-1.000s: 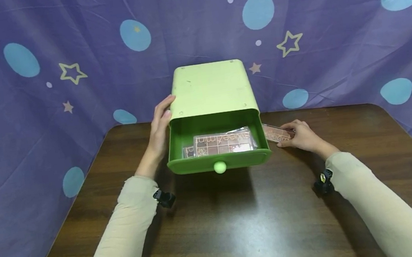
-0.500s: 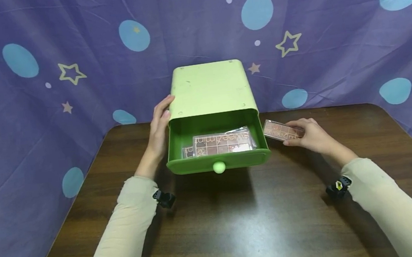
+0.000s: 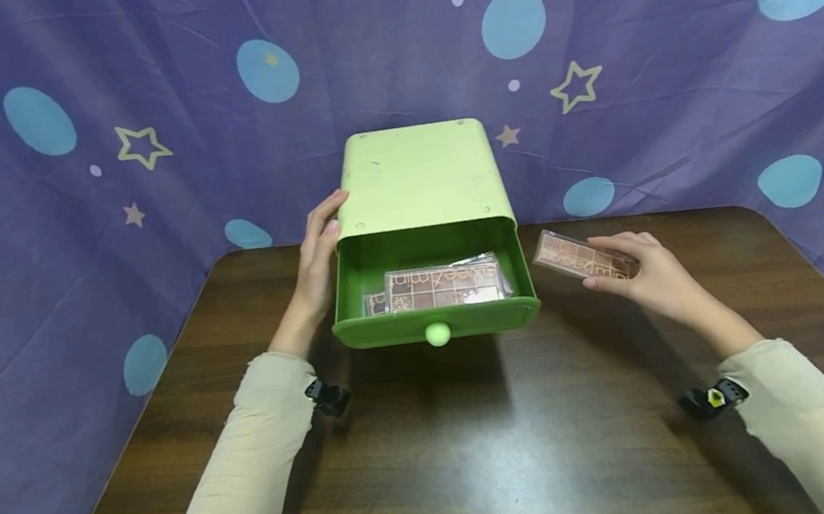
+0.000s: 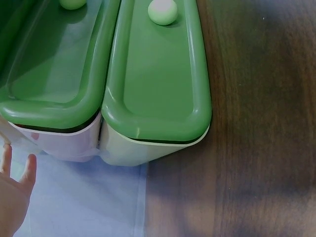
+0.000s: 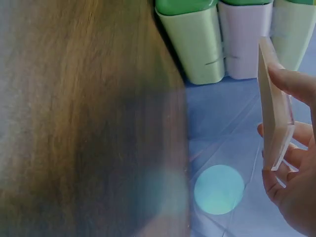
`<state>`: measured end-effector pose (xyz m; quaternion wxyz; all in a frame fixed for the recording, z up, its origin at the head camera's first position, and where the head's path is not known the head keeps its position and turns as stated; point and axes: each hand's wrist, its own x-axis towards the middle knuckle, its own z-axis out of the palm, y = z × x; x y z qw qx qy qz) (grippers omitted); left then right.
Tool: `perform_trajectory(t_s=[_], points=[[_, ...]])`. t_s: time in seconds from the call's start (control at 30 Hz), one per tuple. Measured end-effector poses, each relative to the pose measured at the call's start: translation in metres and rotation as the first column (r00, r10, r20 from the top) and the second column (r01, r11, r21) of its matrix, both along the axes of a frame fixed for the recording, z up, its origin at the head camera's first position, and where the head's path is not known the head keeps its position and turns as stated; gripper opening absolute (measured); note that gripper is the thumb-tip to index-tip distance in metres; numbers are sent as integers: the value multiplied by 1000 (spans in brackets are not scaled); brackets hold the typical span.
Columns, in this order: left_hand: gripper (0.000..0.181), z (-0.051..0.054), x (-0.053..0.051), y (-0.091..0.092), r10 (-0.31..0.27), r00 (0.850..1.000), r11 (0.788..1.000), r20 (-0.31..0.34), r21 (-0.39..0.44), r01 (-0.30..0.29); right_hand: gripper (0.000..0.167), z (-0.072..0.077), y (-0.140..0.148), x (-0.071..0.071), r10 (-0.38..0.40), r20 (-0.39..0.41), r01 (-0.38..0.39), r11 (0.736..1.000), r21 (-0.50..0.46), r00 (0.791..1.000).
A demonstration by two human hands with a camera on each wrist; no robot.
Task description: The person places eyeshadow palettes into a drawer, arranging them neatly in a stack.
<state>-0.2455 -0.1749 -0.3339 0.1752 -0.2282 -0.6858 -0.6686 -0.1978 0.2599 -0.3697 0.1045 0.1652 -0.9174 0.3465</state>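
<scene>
A pale green drawer cabinet (image 3: 419,177) stands at the back of the table, its green top drawer (image 3: 437,324) pulled out. Several eyeshadow palettes (image 3: 445,285) with clear lids lie in that drawer. My left hand (image 3: 317,259) rests against the cabinet's left side with its fingers extended; the left wrist view catches only part of this hand (image 4: 15,197). To the right of the drawer, my right hand (image 3: 643,270) pinches another eyeshadow palette (image 3: 581,256) between thumb and fingers. In the right wrist view this palette (image 5: 274,108) appears edge-on, raised off the table.
Lower drawers show in the wrist views, including one green front (image 4: 158,69) with a round knob and a pink cabinet section (image 5: 244,42). Behind the brown wooden table (image 3: 435,472) hangs a purple patterned curtain (image 3: 390,50).
My right hand has lifted the palette from beside the drawer and drawn it to the right and a little towards me. The left hand keeps its place on the cabinet.
</scene>
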Motion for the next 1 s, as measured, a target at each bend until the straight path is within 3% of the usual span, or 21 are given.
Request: perform_trajectory(t_s=[0.27,0.53,0.8,1.0], points=[[50,0,0,0,2,1000,1000,0,-1,-2,54,8,-1,18,-16,-135,0,993,-120,991],[51,0,0,1,5,1000,1000,5,3,-5,59,21,-7,30,15,-323,-72,983,-166,946],[51,0,0,1,2,1000,1000,3,3,-2,63,42,-19,49,8,-371,-86,977,-195,929],[51,1,1,1,2,1000,1000,0,7,-2,61,68,-38,64,61,-398,-150,969,-195,915]])
